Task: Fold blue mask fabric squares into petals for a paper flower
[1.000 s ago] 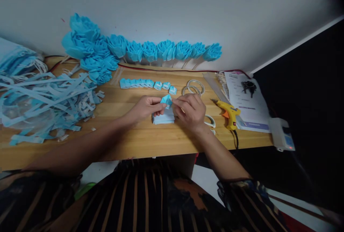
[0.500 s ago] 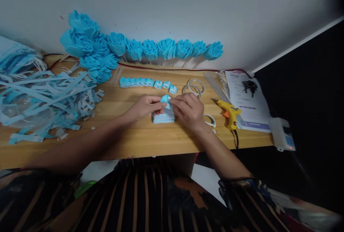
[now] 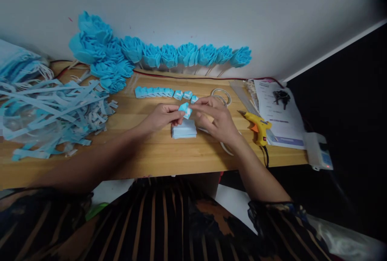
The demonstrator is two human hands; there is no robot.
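My left hand (image 3: pixel 165 115) pinches a small folded blue fabric petal (image 3: pixel 185 110), with a pale patch on its right side. Close against the petal's right edge is my right hand (image 3: pixel 216 118), its fingers stretched out and the thumb apart; whether a fingertip touches the petal I cannot tell. Just below lies a stack of pale blue cut pieces (image 3: pixel 184 130). Behind the hands runs a row of similar folded petals (image 3: pixel 155 92). The scissors (image 3: pixel 226 149) lie mostly hidden under my right hand and wrist.
Blue fabric flowers (image 3: pixel 188 54) on sticks lean along the wall. A heap of cut strips (image 3: pixel 54 112) covers the table's left side. To the right lie tape rolls (image 3: pixel 229 96), a yellow glue gun (image 3: pixel 257 127), a printed sheet (image 3: pixel 272 112) and keys (image 3: pixel 281 97).
My right hand's fingers have come off their pinch on the petal and straightened, shifting slightly up and right. The left hand still holds the petal, now a bit higher and tilted.
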